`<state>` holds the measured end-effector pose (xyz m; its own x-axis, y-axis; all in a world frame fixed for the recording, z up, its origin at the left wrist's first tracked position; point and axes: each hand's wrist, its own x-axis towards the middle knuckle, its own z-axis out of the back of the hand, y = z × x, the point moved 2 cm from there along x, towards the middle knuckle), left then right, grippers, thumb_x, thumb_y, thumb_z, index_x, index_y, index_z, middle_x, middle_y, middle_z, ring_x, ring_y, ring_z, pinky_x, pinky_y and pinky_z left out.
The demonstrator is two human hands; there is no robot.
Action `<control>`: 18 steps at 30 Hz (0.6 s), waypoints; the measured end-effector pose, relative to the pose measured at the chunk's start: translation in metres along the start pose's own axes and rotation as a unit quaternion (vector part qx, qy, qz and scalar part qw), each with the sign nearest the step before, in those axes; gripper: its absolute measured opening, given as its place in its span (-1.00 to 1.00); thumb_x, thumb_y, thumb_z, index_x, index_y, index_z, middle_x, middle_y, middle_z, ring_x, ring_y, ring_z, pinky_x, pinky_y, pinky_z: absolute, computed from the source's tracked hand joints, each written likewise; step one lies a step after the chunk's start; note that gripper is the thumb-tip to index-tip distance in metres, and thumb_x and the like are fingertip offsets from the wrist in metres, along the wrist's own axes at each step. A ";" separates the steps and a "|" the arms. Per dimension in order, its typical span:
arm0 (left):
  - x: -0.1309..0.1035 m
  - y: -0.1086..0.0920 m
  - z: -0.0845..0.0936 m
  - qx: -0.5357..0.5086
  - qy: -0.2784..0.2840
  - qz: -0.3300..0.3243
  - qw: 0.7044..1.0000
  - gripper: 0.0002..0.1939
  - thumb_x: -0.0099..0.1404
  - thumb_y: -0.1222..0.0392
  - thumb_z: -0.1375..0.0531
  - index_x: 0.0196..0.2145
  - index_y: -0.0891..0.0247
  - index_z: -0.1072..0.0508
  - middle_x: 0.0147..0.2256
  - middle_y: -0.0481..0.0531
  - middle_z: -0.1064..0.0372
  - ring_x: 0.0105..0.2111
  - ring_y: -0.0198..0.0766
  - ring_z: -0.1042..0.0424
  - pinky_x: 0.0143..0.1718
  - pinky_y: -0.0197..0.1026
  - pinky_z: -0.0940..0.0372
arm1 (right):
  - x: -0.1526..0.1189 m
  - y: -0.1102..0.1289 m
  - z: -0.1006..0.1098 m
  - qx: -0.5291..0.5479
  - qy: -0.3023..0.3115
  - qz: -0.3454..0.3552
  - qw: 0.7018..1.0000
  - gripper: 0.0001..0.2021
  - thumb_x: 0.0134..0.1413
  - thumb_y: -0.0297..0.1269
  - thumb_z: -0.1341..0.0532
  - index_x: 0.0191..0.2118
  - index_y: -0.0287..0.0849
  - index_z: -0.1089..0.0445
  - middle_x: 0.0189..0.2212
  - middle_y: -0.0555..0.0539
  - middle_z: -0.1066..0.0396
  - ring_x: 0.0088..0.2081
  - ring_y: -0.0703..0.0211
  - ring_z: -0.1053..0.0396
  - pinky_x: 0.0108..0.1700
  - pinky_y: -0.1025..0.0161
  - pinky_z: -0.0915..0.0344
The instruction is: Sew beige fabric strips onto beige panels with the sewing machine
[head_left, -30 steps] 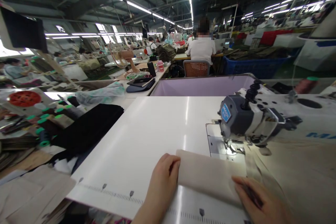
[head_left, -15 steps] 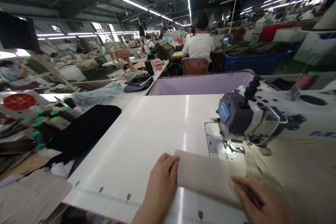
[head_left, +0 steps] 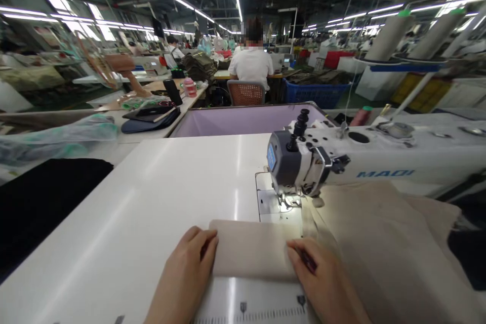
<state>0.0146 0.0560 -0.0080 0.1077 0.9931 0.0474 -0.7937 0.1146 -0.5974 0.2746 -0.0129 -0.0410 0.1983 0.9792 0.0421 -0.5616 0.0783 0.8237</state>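
Note:
A beige fabric piece (head_left: pixel 250 250) lies flat on the white table, just in front of the needle plate of the sewing machine (head_left: pixel 296 162). My left hand (head_left: pixel 190 263) pinches its left edge between thumb and fingers. At its right edge, my right hand (head_left: pixel 317 268) has its fingers closed on the fabric, and a small dark object shows inside the curled fingers, too hidden to name. Larger beige cloth (head_left: pixel 383 233) spreads to the right of the machine's needle area, beside my right hand.
Black cloth (head_left: pixel 49 207) lies at the left of the white tabletop (head_left: pixel 152 202). Behind the table is a lilac-lined bin (head_left: pixel 235 120). Farther back, a person in a white shirt (head_left: pixel 250 66) sits on a chair. Thread cones (head_left: pixel 391 35) stand at the back right.
The view has swung to the right, so the machine and table appear farther left. Both hands still hold the fabric piece, which now lies straighter, with my right hand nearer my left in the picture.

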 end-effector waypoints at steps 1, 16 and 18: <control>0.000 0.002 0.000 0.000 -0.004 -0.001 1.000 -0.63 0.36 -0.05 -0.04 -0.26 0.15 -0.59 -0.31 0.07 -0.44 -0.28 -0.04 -0.50 -0.20 -0.03 -0.39 | 0.001 0.000 0.001 -0.006 0.010 0.000 1.000 -0.64 0.28 0.04 -0.14 -0.36 -0.08 -0.53 -0.34 -0.12 -0.56 -0.32 0.04 -0.50 -0.29 0.21 -0.42; 0.004 0.003 0.001 0.016 -0.017 -0.002 1.000 -0.59 0.31 -0.14 -0.05 -0.29 0.11 -0.61 -0.33 0.05 -0.48 -0.30 -0.05 -0.53 -0.24 -0.07 -0.44 | -0.002 0.008 0.000 -0.048 -0.015 -0.024 0.998 -0.67 0.30 -0.10 -0.10 -0.47 -0.07 -0.38 -0.50 -0.02 -0.44 -0.44 0.12 -0.40 -0.38 0.23 -0.23; 0.004 0.003 0.001 0.018 -0.011 -0.003 1.000 -0.60 0.32 -0.13 -0.05 -0.28 0.10 -0.61 -0.33 0.05 -0.49 -0.29 -0.05 -0.53 -0.23 -0.08 -0.44 | -0.001 0.008 0.001 -0.046 -0.014 -0.030 0.998 -0.67 0.30 -0.09 -0.10 -0.47 -0.07 -0.39 -0.51 -0.01 -0.44 -0.44 0.12 -0.40 -0.38 0.24 -0.23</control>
<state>0.0116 0.0600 -0.0089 0.0991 0.9927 0.0687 -0.8142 0.1206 -0.5679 0.2706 -0.0136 -0.0342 0.2562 0.9666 0.0109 -0.6190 0.1554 0.7699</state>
